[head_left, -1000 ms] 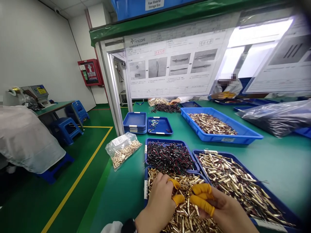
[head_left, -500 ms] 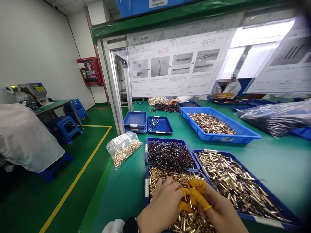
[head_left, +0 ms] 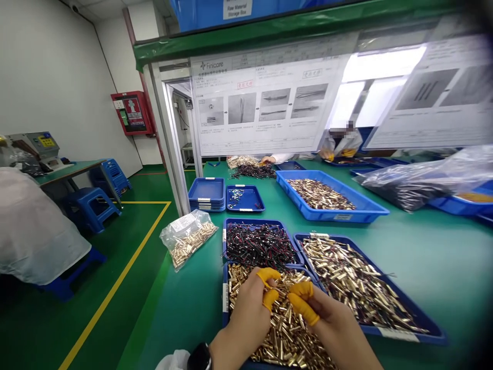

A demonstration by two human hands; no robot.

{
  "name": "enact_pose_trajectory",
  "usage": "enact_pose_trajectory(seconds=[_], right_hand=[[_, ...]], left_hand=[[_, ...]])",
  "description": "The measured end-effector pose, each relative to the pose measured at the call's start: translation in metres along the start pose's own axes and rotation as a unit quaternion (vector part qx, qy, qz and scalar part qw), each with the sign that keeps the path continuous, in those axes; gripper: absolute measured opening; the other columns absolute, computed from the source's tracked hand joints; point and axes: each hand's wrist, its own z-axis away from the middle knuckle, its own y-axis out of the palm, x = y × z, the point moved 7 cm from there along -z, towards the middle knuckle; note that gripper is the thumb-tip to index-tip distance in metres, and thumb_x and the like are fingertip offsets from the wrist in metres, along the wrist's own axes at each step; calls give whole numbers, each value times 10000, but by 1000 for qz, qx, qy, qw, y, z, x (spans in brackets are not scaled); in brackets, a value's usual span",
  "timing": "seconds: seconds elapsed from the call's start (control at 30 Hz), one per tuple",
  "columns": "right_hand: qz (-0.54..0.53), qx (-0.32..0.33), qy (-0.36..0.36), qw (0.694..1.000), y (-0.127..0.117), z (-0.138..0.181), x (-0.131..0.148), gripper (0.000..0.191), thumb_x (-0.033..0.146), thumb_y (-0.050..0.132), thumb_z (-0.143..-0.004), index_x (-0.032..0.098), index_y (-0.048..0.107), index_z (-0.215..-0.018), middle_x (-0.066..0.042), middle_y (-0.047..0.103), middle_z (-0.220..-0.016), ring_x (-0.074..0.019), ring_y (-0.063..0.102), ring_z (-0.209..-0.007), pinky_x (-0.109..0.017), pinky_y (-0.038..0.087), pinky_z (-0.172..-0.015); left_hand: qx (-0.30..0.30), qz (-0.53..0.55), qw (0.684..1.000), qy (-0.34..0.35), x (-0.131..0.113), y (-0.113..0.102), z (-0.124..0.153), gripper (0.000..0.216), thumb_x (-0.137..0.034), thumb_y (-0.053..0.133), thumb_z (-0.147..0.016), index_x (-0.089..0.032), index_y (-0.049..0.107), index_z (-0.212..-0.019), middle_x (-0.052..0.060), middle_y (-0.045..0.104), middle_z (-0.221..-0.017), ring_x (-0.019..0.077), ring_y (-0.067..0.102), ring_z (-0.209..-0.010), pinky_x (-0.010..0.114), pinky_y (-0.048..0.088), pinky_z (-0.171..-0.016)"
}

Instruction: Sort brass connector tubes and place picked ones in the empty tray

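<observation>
Head view: left hand and right hand, orange-capped fingertips curled close together, hover over brass tubes in the near tray; whether they pinch a tube, I cannot tell. Wire tray sits just behind

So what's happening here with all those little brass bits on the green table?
A person has both hands in a blue tray heaped with small brass tubes. The left hand and right hand wear yellow fingertip covers and meet just above the heap; whether they pinch a piece is too small to tell. Behind sits a tray of dark wire pieces, to the right a tray of more brass parts, to the left a clear bag of them. Another person works at the far end.
</observation>
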Motion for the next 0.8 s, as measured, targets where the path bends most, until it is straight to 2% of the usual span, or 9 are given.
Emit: enact_pose_trajectory(seconds=[0.1,0.23,0.3,0.4,0.47,0.6,0.7,0.8], right_hand=[[-3,3,-16,1000,0,-1,4,257,398,525,-696,151,567,-754,-16,611,-748,-71,546,-697,-116,426,-610],[55,10,-30,998,0,0,9,284,423,471,-743,156,567,-742,-8,600,-717,-62,509,-659,-122,372,-577],[71,11,-32,997,0,0,9,313,439,434,-763,150,545,-715,-8,588,-710,-64,490,-660,-128,355,-581],[86,9,-35,996,-1,1,7,343,442,380,-790,141,508,-690,-15,572,-705,-67,477,-661,-138,342,-587],[99,2,-42,994,-1,1,7,320,402,364,-804,138,500,-686,-13,569,-690,-59,464,-640,-134,323,-574],[102,-17,-88,991,-2,2,10,258,302,376,-803,131,510,-664,-9,564,-644,-42,450,-586,-118,303,-529],[97,-20,-121,988,-2,4,15,220,237,385,-785,129,528,-658,-9,552,-614,-41,442,-556,-115,300,-494],[106,-16,-122,987,-3,4,17,206,204,386,-771,130,537,-653,-7,552,-605,-42,448,-560,-114,307,-494]], left_hand=[[-4,38,999,-31,0,0,-1,268,-3,388,-743,-166,536,-896,37,568,-926,139,526,-883,269,404,-826],[-1,64,993,-100,8,2,-3,232,-14,428,-730,-163,557,-853,28,619,-887,154,565,-842,271,420,-781],[9,46,992,-117,13,4,-2,255,-14,410,-734,-152,550,-896,49,617,-895,172,566,-835,286,426,-760],[32,-23,994,-104,18,8,2,431,40,340,-708,-144,511,-1058,91,566,-1023,203,517,-961,330,393,-843],[45,-40,994,-93,20,10,4,460,37,326,-718,-151,489,-1105,99,535,-1071,208,491,-999,342,375,-872],[50,-22,996,-72,14,11,3,261,-55,373,-777,-161,531,-956,67,544,-959,184,497,-896,303,398,-797],[51,-44,995,-72,9,10,2,239,-16,375,-738,-155,527,-861,57,532,-924,173,474,-872,287,385,-784],[47,-53,995,-66,7,9,1,250,0,366,-724,-152,520,-849,56,524,-919,167,461,-863,281,376,-785]])
